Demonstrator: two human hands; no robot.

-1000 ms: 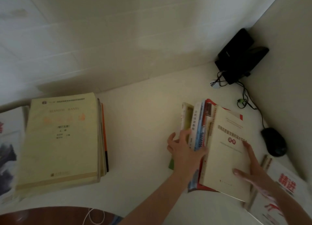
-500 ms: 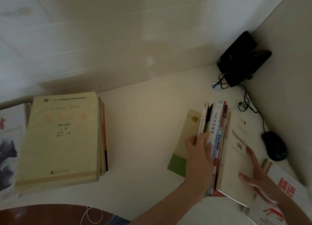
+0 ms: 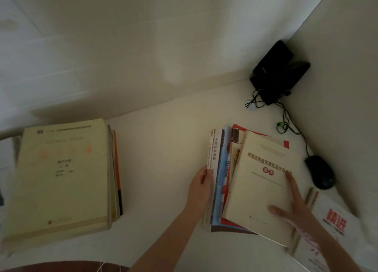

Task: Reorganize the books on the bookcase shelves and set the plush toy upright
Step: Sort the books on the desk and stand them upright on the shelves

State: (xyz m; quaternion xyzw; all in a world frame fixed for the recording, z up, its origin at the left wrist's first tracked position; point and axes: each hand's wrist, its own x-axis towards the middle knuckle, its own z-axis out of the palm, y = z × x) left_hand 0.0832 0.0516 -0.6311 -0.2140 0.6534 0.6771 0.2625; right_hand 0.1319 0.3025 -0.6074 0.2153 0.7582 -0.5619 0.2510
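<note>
Books [image 3: 222, 169] bunched right of centre on the tabletop [image 3: 163, 149], left grip [image 3: 201, 187] grasping their left edge, right grip [image 3: 292, 202] released, spread flat on the cream top book [image 3: 263, 190], yellow stack [image 3: 59, 173] at left.

We found a wide bare strip of desk [image 3: 159, 169] between the flat book stack [image 3: 61, 173] on the left and the leaning books [image 3: 255, 179] on the right. Far right, the black box [image 3: 278, 73], its cables [image 3: 286, 116], the mouse [image 3: 320, 172] and the side wall [image 3: 347, 87] crowded any reach there.
</note>
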